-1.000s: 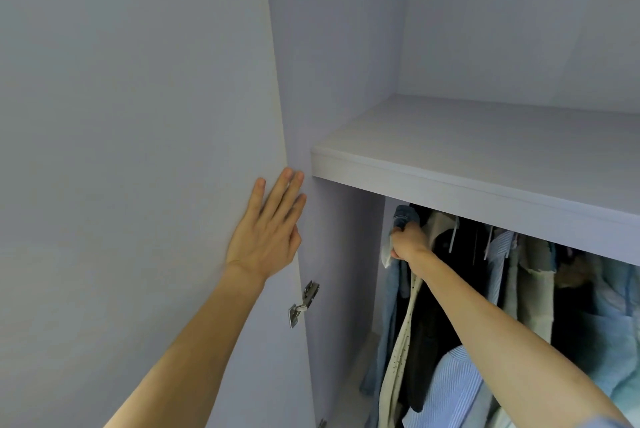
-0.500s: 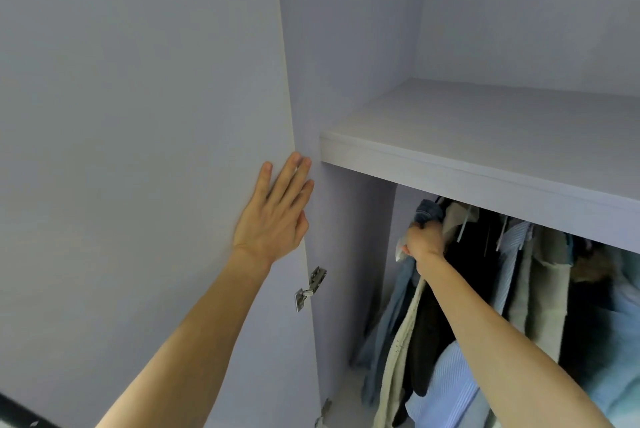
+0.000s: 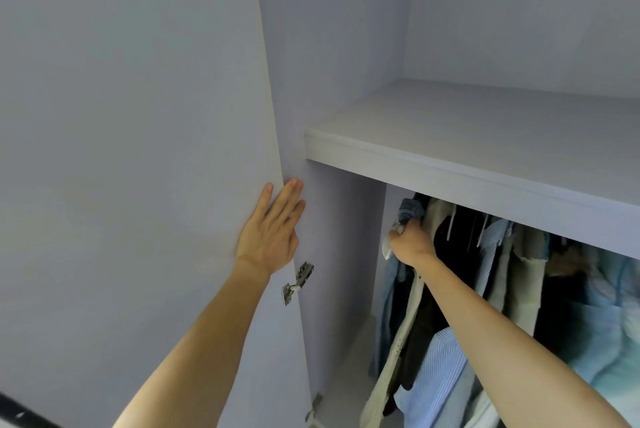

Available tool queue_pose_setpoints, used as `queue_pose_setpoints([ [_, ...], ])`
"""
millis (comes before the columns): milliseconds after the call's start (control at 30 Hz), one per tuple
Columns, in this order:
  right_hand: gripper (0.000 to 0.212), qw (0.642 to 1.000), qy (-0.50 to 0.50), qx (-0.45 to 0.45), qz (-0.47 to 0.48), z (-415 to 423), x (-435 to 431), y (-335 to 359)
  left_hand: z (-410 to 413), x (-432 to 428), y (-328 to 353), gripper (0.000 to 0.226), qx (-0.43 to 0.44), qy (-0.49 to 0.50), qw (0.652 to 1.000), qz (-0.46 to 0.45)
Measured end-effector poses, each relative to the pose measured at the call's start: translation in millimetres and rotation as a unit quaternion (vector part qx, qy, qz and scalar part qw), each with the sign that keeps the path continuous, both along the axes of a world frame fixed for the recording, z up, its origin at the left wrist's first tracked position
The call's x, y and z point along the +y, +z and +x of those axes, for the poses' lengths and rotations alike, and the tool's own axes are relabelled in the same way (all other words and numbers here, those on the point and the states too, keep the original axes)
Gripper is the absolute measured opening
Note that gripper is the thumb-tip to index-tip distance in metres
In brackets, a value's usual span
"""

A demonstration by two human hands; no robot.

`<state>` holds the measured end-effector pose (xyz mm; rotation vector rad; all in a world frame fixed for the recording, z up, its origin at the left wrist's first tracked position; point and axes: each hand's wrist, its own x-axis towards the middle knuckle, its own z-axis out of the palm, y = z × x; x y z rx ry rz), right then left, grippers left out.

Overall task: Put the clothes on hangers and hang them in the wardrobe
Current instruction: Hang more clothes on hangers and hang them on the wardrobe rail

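Observation:
My left hand (image 3: pixel 272 232) lies flat with straight fingers against the inner face of the open wardrobe door (image 3: pixel 138 150), near its hinge edge. My right hand (image 3: pixel 412 242) reaches under the shelf and grips the top of a blue denim garment (image 3: pixel 408 211) on a white hanger at the far left of the hanging space. To its right hang several clothes (image 3: pixel 502 271): a cream piece, a dark one, striped blue shirts and light blue ones. The rail itself is hidden behind the shelf.
A pale shelf (image 3: pixel 467 164) runs across the wardrobe above the clothes, bare on top. A metal hinge (image 3: pixel 298 282) sits on the door below my left hand, and a second one (image 3: pixel 313 407) lower down. The wardrobe's left wall (image 3: pixel 343 271) stands close to the denim garment.
The view has shifted slightly, so both hands sit a little to the right and lower in frame. My right hand keeps its grip at the rail; my left stays flat on the door.

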<state>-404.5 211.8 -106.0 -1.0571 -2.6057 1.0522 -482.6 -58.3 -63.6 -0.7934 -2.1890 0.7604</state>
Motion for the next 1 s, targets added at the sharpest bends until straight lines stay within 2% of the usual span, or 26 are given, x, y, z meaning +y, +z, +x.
queue_pose_setpoints([
  [133,0.032,0.998,0.046,-0.042,0.002,31,-12,17,14,-14,-6,0.073,-0.041,-0.022,0.995,0.093],
  [233,0.041,0.995,0.095,-0.034,0.021,56,-25,29,27,-41,-18,0.076,-0.071,-0.046,0.988,0.128],
  [333,0.049,0.989,0.147,0.012,0.006,85,-54,39,45,-75,-30,0.076,-0.1,-0.052,0.98,0.163],
  [533,0.031,0.952,0.284,0.104,-0.041,149,-146,28,129,-167,-58,0.071,-0.186,0.024,0.951,0.247],
  [667,0.026,0.915,0.387,0.11,-0.023,188,-232,8,227,-252,-94,0.064,-0.284,0.161,0.883,0.338],
  [800,0.027,0.851,0.512,0.113,0.016,233,-327,-14,356,-344,-129,0.06,-0.318,0.301,0.804,0.402],
  [867,0.027,0.811,0.572,0.119,0.035,257,-371,-26,423,-383,-141,0.059,-0.321,0.364,0.76,0.433],
  [1000,0.028,0.717,0.684,0.122,0.046,319,-456,-42,559,-441,-154,0.06,-0.299,0.49,0.649,0.499],
])
